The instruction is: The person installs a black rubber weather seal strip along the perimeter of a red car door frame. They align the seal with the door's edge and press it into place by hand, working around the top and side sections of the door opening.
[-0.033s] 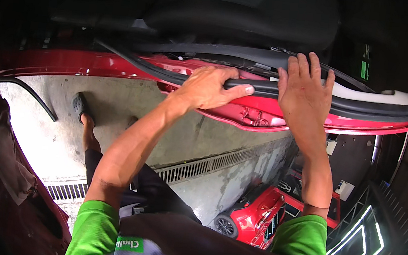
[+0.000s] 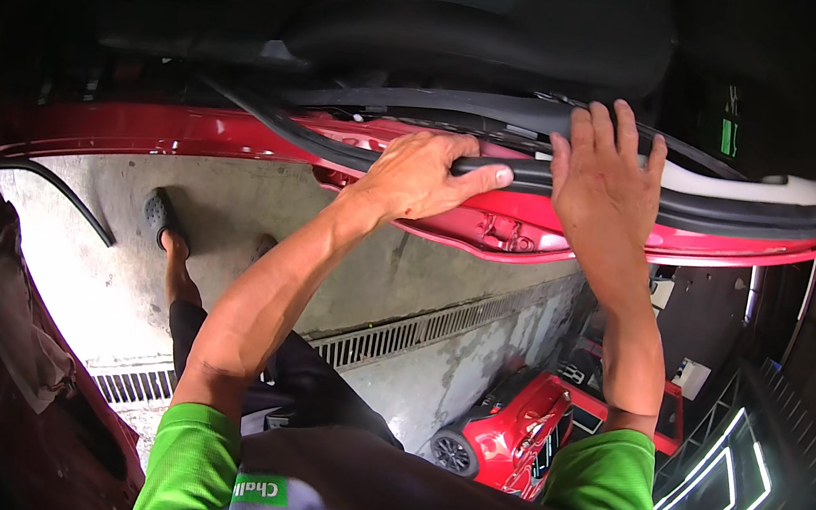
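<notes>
A long black rubber weatherstrip (image 2: 734, 216) runs along the edge of a red car door opening (image 2: 210, 137). My left hand (image 2: 417, 174) wraps round it near the middle, thumb stretched along the strip and fingers curled over the far side, their tips hidden. To the right, my right hand (image 2: 602, 187) lies with its palm over the strip and its fingers spread toward the car's interior. Left of my left hand, the strip slants away from the red edge into the dark cabin. Beyond it sits a white trim piece (image 2: 753, 189) at the right.
A dark seat (image 2: 492, 48) fills the cabin beyond the sill. Below are a concrete floor (image 2: 345, 278) and a drain grate (image 2: 409, 336). A red car (image 2: 509, 428) stands behind me. At left are a dark red panel (image 2: 28, 413) and a hanging black strip (image 2: 63, 188).
My right hand and the right part of the weatherstrip have shifted very slightly up and left in the picture. My left hand keeps its grip.
</notes>
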{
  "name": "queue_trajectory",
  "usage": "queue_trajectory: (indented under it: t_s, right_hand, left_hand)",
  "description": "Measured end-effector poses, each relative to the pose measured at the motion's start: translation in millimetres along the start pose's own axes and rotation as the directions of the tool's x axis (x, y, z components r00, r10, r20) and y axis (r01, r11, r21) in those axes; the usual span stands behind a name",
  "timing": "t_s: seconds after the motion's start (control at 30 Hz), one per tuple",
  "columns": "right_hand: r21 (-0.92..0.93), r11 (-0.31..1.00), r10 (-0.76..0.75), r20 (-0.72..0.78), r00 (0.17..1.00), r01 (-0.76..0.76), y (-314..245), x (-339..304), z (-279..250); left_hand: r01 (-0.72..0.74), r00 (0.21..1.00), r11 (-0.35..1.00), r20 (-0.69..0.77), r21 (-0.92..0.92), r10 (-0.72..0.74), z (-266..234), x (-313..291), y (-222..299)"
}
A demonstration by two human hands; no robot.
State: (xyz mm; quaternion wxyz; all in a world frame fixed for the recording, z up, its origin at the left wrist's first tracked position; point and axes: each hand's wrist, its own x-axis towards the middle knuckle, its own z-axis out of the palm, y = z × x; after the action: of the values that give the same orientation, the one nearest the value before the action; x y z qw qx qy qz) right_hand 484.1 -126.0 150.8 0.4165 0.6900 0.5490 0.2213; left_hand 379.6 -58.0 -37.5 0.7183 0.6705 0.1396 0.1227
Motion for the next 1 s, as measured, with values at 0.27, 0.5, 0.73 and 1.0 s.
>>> queue_trajectory:
  t_s: [0.27,0.5,0.73,1.0]
  right_hand:
    - [-0.002,1.000,-0.020,-0.059,0.998,0.020,-7,-5,7]
    - [0.274,0.949,-0.115,-0.165,0.980,0.158,-15,-57,-6]
    - [0.199,0.976,0.183,-0.529,0.829,-0.088,106,-73,-1]
    - [0.270,0.955,0.147,-0.786,0.600,0.120,135,-70,43]
  left_hand:
    - [0.171,0.985,0.985,-0.007,-0.015,-0.172,-2,13,28]
    - [0.095,0.995,0.966,-0.049,0.241,-0.086,-5,27,21]
    - [0.235,0.962,0.967,0.121,0.097,-0.246,-10,30,35]
    - [-0.524,0.820,0.829,-0.150,0.196,0.553,39,21,102]
